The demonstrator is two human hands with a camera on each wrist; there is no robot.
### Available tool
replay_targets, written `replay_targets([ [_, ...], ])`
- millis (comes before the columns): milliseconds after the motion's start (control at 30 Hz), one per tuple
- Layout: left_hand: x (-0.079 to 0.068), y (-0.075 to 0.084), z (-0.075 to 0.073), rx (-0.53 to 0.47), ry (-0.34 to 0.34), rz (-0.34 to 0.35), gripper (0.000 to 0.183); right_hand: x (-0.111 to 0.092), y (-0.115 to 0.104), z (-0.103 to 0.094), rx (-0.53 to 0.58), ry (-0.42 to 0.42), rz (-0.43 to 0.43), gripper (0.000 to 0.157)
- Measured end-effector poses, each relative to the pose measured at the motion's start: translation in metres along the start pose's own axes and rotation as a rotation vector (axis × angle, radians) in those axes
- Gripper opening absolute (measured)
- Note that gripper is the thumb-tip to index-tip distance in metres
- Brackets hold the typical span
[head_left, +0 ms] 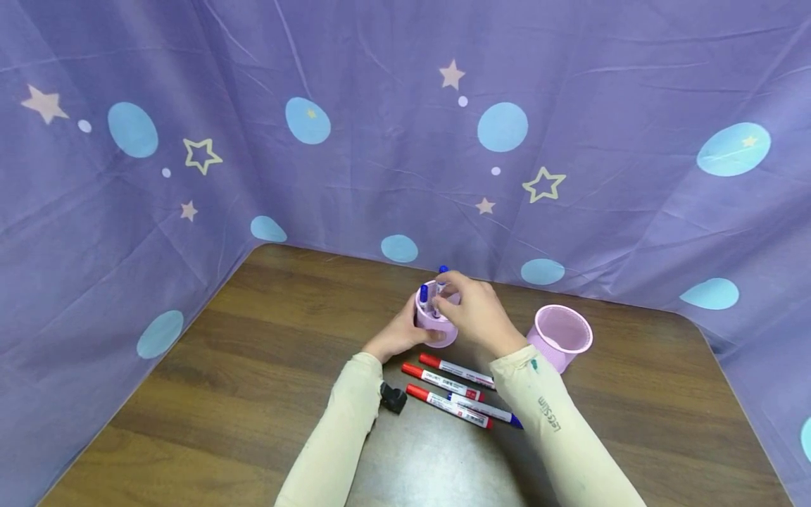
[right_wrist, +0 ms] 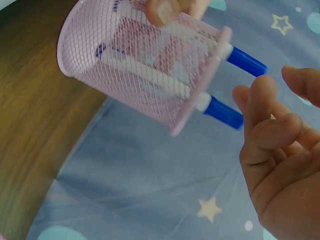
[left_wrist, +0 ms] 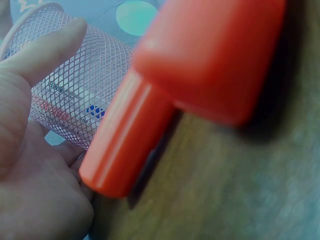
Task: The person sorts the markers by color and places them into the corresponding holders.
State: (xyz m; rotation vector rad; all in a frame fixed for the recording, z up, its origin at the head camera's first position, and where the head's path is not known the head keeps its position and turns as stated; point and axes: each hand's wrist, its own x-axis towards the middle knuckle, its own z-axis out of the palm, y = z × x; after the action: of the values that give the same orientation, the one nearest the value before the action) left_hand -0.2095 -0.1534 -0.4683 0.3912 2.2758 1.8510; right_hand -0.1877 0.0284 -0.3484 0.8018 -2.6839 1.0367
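Observation:
A pink mesh pen cup (head_left: 446, 336) stands near the table's back edge, and my left hand (head_left: 399, 335) grips its side. Two blue-capped markers stand in it, their blue caps (right_wrist: 224, 112) (right_wrist: 247, 60) poking above the rim. My right hand (head_left: 478, 313) hovers at the cup's mouth. In the right wrist view, the thumb and fingers of this right hand (right_wrist: 285, 155) are spread apart close to the caps, with nothing between them. The left wrist view shows the left thumb lying along the mesh cup (left_wrist: 100, 55).
A second pink mesh cup (head_left: 546, 354) stands to the right. In front lie several red markers (head_left: 453, 410) and a blue marker (head_left: 494, 410). A small black object (head_left: 393, 398) sits beside the left sleeve. A purple curtain (head_left: 380, 162) hangs behind the wooden table (head_left: 253, 366).

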Motion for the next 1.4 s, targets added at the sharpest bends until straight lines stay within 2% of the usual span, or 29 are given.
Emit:
replay_targets([
  [167,-0.002,0.0,0.002,0.03,0.012,-0.028,0.106,-0.024,0.005,-0.016,0.015,0.051,-0.035,0.026],
  [267,-0.002,-0.001,0.002,0.038,0.02,-0.03,0.108,-0.042,0.011,-0.025,0.022,0.039,-0.044,0.019],
  [433,-0.004,0.0,0.002,0.019,0.028,-0.01,0.108,-0.076,0.025,-0.035,-0.026,-0.106,-0.043,0.01],
  [633,-0.004,0.001,0.002,0.034,0.025,-0.01,0.108,-0.119,0.045,-0.038,-0.113,-0.287,-0.012,0.01],
  [800,-0.003,0.003,0.0,0.018,0.026,-0.009,0.107,-0.146,0.059,-0.036,-0.159,-0.347,0.04,0.017],
  [1033,-0.002,0.002,0.0,0.019,0.026,-0.001,0.105,-0.163,0.069,-0.031,-0.167,-0.323,0.058,0.02],
  [1167,-0.002,0.002,0.002,0.013,0.027,-0.003,0.104,-0.167,0.073,-0.029,-0.201,-0.304,0.067,0.022],
  [1400,0.001,0.0,0.002,0.007,0.011,0.006,0.104,-0.169,0.076,-0.024,-0.225,-0.284,0.03,0.023],
])
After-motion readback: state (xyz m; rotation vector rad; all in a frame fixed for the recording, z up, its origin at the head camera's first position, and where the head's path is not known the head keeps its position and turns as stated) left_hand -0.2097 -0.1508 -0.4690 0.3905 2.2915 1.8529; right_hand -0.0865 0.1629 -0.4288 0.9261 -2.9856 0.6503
